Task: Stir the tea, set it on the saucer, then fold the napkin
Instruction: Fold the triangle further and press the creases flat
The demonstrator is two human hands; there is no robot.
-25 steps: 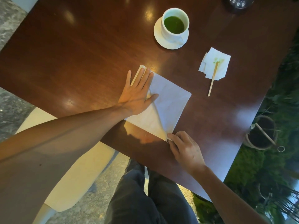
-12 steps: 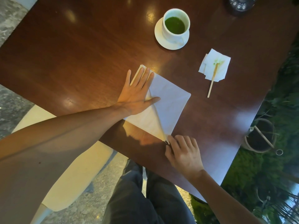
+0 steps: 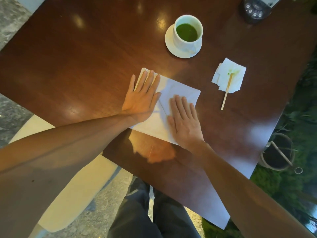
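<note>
A white napkin [image 3: 181,91] lies on the dark wooden table [image 3: 85,57] near its front edge, with a diagonal crease down its middle. My left hand [image 3: 142,97] presses flat on the napkin's left part, fingers spread. My right hand [image 3: 184,121] lies flat on the right part, fingers together, covering the near corner. A white cup of green tea [image 3: 187,31] stands on a white saucer [image 3: 170,43] at the back. A wooden stirrer [image 3: 226,93] rests with its green-stained tip on a small crumpled tissue [image 3: 229,74] to the right.
A dark device with round buttons [image 3: 253,9] sits at the table's far right corner. A pale chair seat [image 3: 68,186] is on the left below the table. A dark pot with a stick [image 3: 277,152] stands on the ground beyond the right edge.
My right hand left the napkin's near corner, opened, and moved up to lie flat on the napkin's right part. My left hand stayed pressing in place.
</note>
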